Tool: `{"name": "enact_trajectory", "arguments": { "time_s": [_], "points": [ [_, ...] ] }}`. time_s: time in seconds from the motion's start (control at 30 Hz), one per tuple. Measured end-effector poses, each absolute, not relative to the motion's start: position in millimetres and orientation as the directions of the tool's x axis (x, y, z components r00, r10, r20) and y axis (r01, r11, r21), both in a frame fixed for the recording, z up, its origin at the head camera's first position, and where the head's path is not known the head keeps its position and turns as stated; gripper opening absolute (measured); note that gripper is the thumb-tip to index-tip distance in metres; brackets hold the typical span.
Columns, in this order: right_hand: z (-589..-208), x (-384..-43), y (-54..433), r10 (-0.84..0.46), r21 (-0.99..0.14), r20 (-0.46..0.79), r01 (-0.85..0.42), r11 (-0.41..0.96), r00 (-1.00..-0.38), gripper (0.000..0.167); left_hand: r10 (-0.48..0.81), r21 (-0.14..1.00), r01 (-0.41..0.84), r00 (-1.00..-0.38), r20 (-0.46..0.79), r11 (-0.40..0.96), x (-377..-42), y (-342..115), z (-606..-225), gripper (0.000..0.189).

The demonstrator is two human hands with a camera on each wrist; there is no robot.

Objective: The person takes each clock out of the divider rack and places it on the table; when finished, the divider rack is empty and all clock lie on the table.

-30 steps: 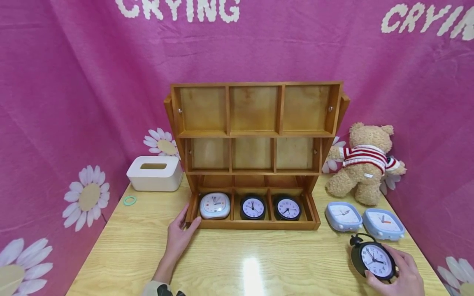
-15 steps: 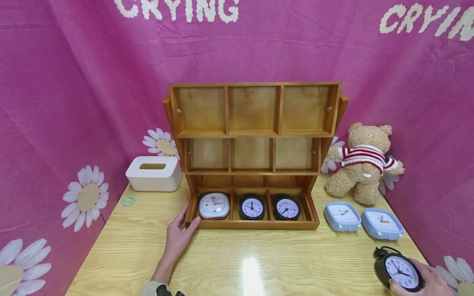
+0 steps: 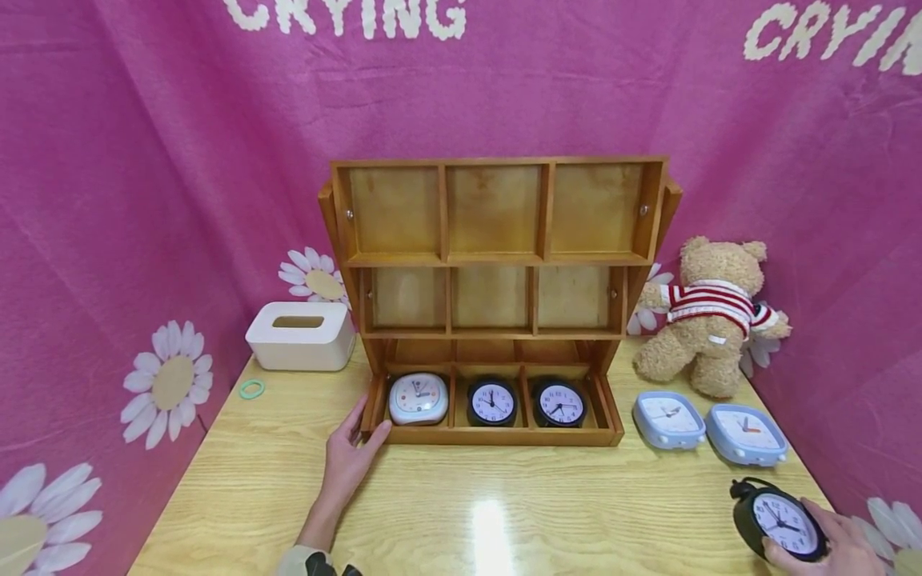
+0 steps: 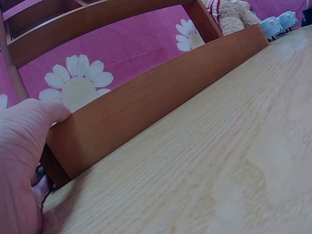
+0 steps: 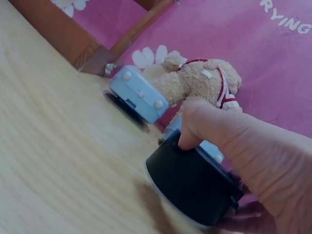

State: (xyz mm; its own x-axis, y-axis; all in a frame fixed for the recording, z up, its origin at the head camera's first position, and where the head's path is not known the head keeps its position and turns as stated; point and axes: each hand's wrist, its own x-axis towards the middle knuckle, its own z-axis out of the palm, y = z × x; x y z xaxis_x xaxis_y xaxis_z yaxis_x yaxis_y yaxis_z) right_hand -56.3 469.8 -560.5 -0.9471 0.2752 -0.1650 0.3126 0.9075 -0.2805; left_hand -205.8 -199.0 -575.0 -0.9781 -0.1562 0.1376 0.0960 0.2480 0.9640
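My right hand (image 3: 839, 544) grips a black twin-bell alarm clock (image 3: 788, 524) by its round case at the table's front right. Its white dial faces up toward the head camera, and in the right wrist view the thumb presses on the dark case (image 5: 190, 180). At the left, my left hand (image 3: 349, 464) holds the front corner of a wooden shelf (image 3: 497, 436), thumb over the front board's top edge and fingers along its side. The shelf's bottom row holds a pale clock (image 3: 418, 398) and two black clocks, one in the middle (image 3: 492, 402) and one at right (image 3: 559, 404).
Two light blue clocks, a left one (image 3: 670, 420) and a right one (image 3: 747, 434), lie right of the shelf. Behind them a teddy bear (image 3: 713, 320) leans on the pink cloth. A white tissue box (image 3: 301, 336) and a green ring (image 3: 251, 390) are at left.
My right hand has carried the black alarm clock to the right and slightly toward the front edge, mostly in the first half second. The left hand stays on the shelf corner.
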Motion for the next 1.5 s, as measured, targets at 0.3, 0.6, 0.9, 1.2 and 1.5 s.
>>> {"name": "enact_trajectory", "arguments": {
  "time_s": [0.3, 0.6, 0.9, 1.2, 1.5],
  "points": [
    [-549, -56, 425, 0.433, -0.464, 0.148, 0.325, 0.825, -0.889, 0.094, -0.152, 0.961, 0.095, -0.979, 0.138, 0.261, -204, -199, -574, 0.07],
    [-522, -71, 371, 0.293, -0.645, 0.413, -0.049, 0.763, -0.863, 0.073, -0.151, 0.96, 0.1, -0.978, 0.143, 0.262, -204, -200, -573, 0.07],
    [-520, -103, 326, 0.084, -0.663, 0.515, -0.335, 0.669, -0.853, 0.078, -0.145, 0.96, 0.1, -0.979, 0.142, 0.262, -204, -199, -574, 0.069],
    [-534, -140, 284, -0.022, -0.849, 0.329, -0.306, 0.43, -0.944, 0.074, -0.147, 0.962, 0.104, -0.979, 0.145, 0.253, -205, -197, -575, 0.07],
    [-560, -172, 267, 0.0, -0.931, 0.228, -0.217, 0.295, -0.974, 0.08, -0.164, 0.959, 0.113, -0.974, 0.159, 0.26, -204, -196, -573, 0.068]
  ]
}}
